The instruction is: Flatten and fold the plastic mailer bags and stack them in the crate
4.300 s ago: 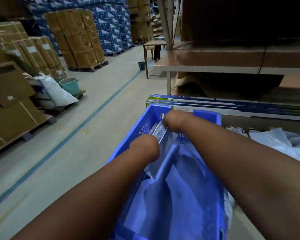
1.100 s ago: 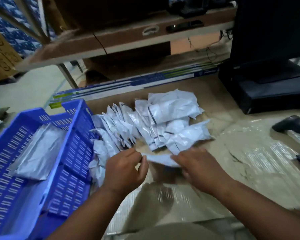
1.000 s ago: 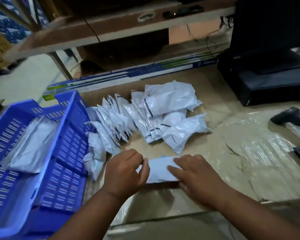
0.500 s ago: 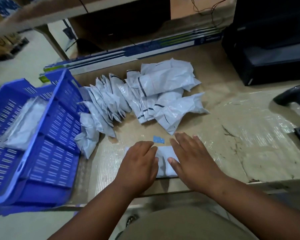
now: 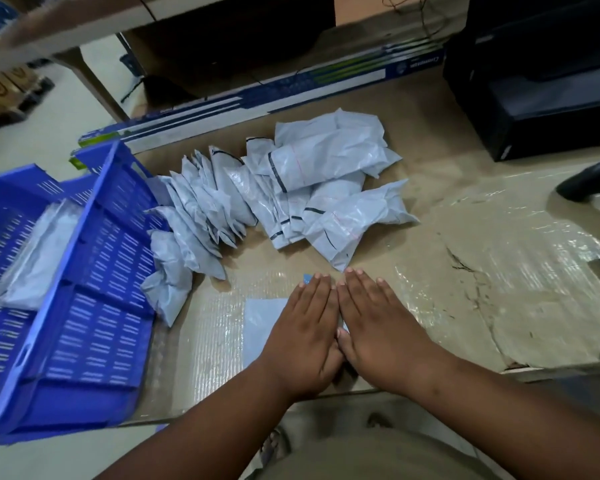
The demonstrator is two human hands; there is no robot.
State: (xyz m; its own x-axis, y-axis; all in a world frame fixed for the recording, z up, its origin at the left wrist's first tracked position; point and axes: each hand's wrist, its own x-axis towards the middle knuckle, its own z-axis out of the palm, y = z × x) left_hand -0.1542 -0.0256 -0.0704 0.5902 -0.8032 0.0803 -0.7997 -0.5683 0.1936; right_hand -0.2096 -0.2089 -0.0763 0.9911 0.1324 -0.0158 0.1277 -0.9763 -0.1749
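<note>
Grey plastic shows under both palms in the head view: a flat mailer bag [image 5: 260, 323] lies on the near part of the table [image 5: 499, 271], its left portion uncovered. The left hand [image 5: 305, 327] and the right hand [image 5: 378, 323] lie side by side on it, fingers straight and together, pressing down flat and gripping nothing; their inner edges touch. A small blue scrap [image 5: 306, 278] peeks out just beyond the left fingertips. Farther off, a heap of crumpled mailer bags [image 5: 291, 195] fans across the table from its middle toward the left, the leftmost ones leaning against the blue crate [image 5: 111, 265]. The crate sits tilted at the table's left edge, with a flattened bag [image 5: 39, 258] lying inside it. At the far right stands a black box [image 5: 534, 98]; a long printed carton [image 5: 257, 95] runs along the far edge.
</note>
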